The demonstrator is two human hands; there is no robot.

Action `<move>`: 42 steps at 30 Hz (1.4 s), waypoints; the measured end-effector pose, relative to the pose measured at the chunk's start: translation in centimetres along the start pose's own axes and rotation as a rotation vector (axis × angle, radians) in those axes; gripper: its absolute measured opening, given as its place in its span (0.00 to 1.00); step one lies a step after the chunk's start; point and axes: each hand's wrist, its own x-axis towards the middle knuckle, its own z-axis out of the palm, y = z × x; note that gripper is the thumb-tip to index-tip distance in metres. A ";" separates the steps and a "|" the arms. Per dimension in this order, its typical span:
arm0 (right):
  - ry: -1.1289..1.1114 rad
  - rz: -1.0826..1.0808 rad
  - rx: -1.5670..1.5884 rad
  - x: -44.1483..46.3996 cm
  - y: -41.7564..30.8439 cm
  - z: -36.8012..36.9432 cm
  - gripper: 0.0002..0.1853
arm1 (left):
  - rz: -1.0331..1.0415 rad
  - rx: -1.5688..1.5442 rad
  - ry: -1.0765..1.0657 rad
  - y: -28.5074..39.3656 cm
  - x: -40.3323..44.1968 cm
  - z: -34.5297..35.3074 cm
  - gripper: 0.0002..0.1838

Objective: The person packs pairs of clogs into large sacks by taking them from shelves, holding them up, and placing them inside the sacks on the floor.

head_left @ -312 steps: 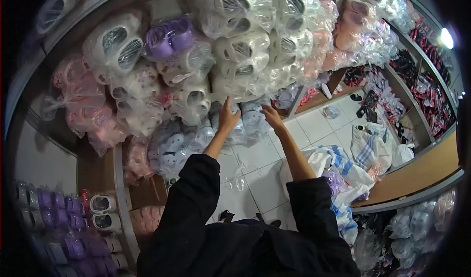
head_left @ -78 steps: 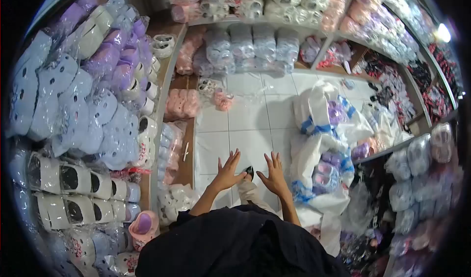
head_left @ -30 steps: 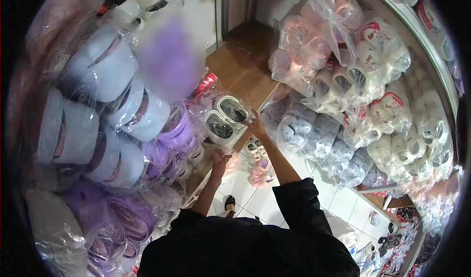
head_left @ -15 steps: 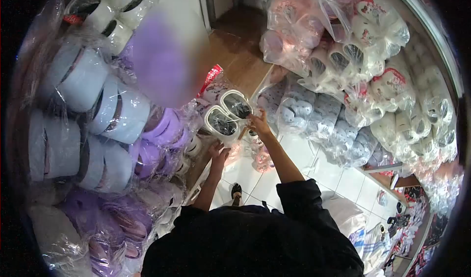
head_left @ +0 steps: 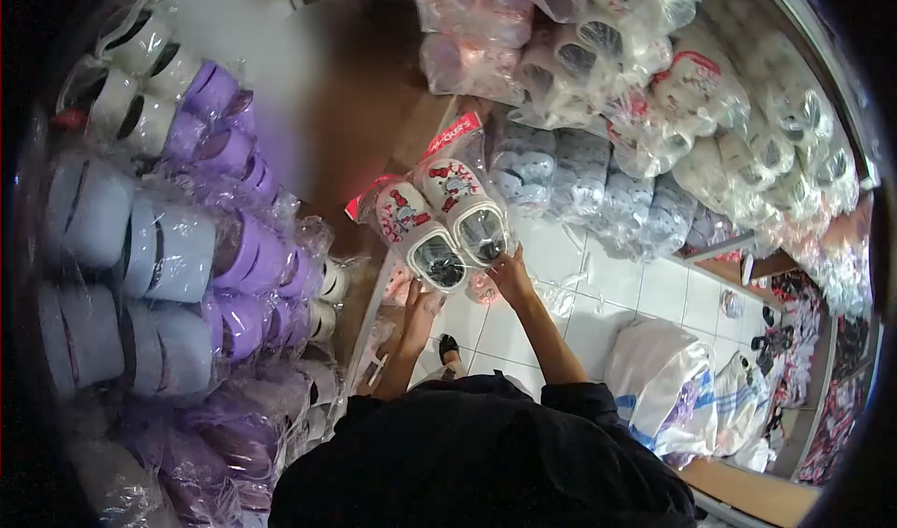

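A pair of white clogs [head_left: 462, 231] with red and grey cartoon prints lies inside a clear plastic bag with red header strips. Their toes point away from me and their dark insoles show at the heel end. My right hand [head_left: 511, 280] grips the heel of the right clog, thumb on its rim. At the heel of the left clog, my left hand [head_left: 423, 308] is closed against the underside; part of its fingers is hidden behind the shoe. The pair is held up in front of me, above the tiled floor [head_left: 509, 346].
Bagged light-blue slippers [head_left: 173, 248] and purple clogs [head_left: 245, 248] are stacked on my left. Bagged white clogs [head_left: 696, 79], pink ones [head_left: 472, 33] and grey-blue ones [head_left: 579, 178] pile up at the right. A white sack [head_left: 659, 378] stands on the floor at the right.
The clogs have tilted so their printed tops and red header strips face me more. My left hand has come up against the left clog. The view has shifted, and the surrounding stacks appear further left.
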 end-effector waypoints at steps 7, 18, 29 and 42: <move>-0.007 -0.169 0.103 -6.0 -2.8 -1.0 0.39 | 0.025 0.156 -0.163 4.2 -0.5 6.3 0.32; 0.105 -0.423 0.108 -16.9 -5.9 -6.4 0.37 | -0.086 0.249 -0.404 3.2 -2.8 13.9 0.28; 0.550 -0.582 -0.251 -34.1 -10.4 -7.5 0.38 | -0.300 0.336 -0.681 -0.7 -7.9 21.9 0.26; 0.857 -0.981 -0.162 -49.5 -11.9 -14.1 0.38 | -0.248 0.414 -1.224 -2.2 -20.7 36.4 0.38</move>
